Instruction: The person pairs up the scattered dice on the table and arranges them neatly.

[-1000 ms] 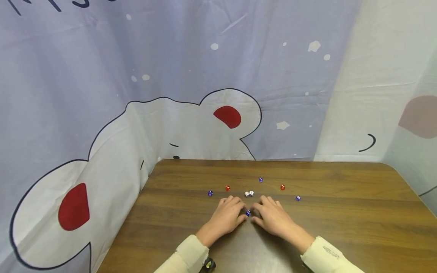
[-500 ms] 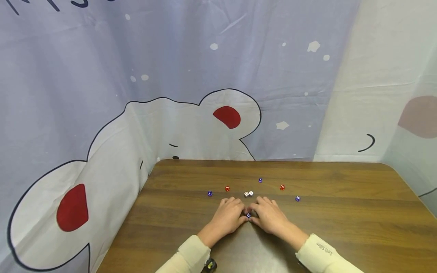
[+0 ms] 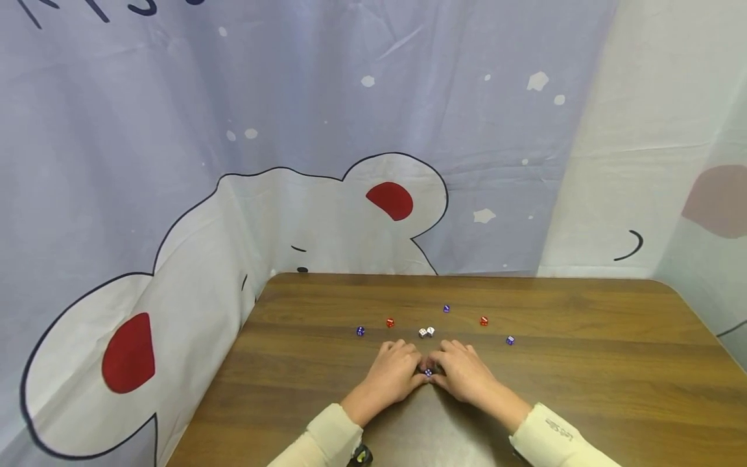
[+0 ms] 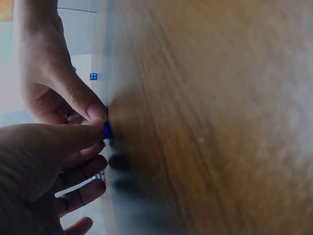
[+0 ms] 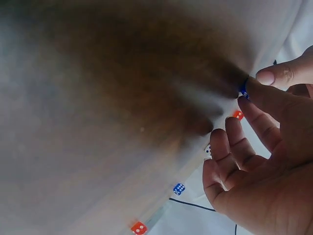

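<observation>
A small blue die with white pips sits between both hands at the near middle of the wooden table. My left hand pinches it from the left, thumb in front and index finger behind. From the right, my right hand holds the same die with thumb and index finger, the two thumbs nearly meeting. Up close in the left wrist view, the blue die shows at the left thumb's tip, low over the table. In the right wrist view the die is mostly covered by the right thumb.
Beyond the hands, two white dice stand side by side. Around them on the table lie a red die and a blue die at left, a blue die behind, and a red die and blue die at right.
My hands have closed in on the blue die from both sides, and it has come slightly nearer to me and turned. The other dice have stayed put.
</observation>
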Demonstrator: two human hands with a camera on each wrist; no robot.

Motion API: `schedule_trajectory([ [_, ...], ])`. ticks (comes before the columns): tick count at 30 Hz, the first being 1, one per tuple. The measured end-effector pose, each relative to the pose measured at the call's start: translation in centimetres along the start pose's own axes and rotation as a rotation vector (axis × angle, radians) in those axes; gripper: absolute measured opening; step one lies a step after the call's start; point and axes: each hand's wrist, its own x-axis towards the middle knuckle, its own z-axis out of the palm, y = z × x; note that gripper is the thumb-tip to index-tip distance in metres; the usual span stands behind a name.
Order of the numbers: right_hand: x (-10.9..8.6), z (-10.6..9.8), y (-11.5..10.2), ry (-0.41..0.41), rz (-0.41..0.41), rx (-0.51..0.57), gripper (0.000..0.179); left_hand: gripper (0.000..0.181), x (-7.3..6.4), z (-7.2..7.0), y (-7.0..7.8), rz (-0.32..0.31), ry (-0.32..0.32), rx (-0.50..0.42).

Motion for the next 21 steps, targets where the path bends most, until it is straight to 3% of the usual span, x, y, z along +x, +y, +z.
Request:
schedule_trajectory([
  [12,-0.9,-0.4,-0.2,-0.017,-0.011,0.009,0.020,0.021,-0.5,-0.4,0.7,0.002,-0.061,-0.025],
  [21,-1.8,-0.3,-0.4,-0.004,-0.027,-0.002,0.023,0.018,-1.2,-0.2,1.2,0.002,-0.052,-0.081],
])
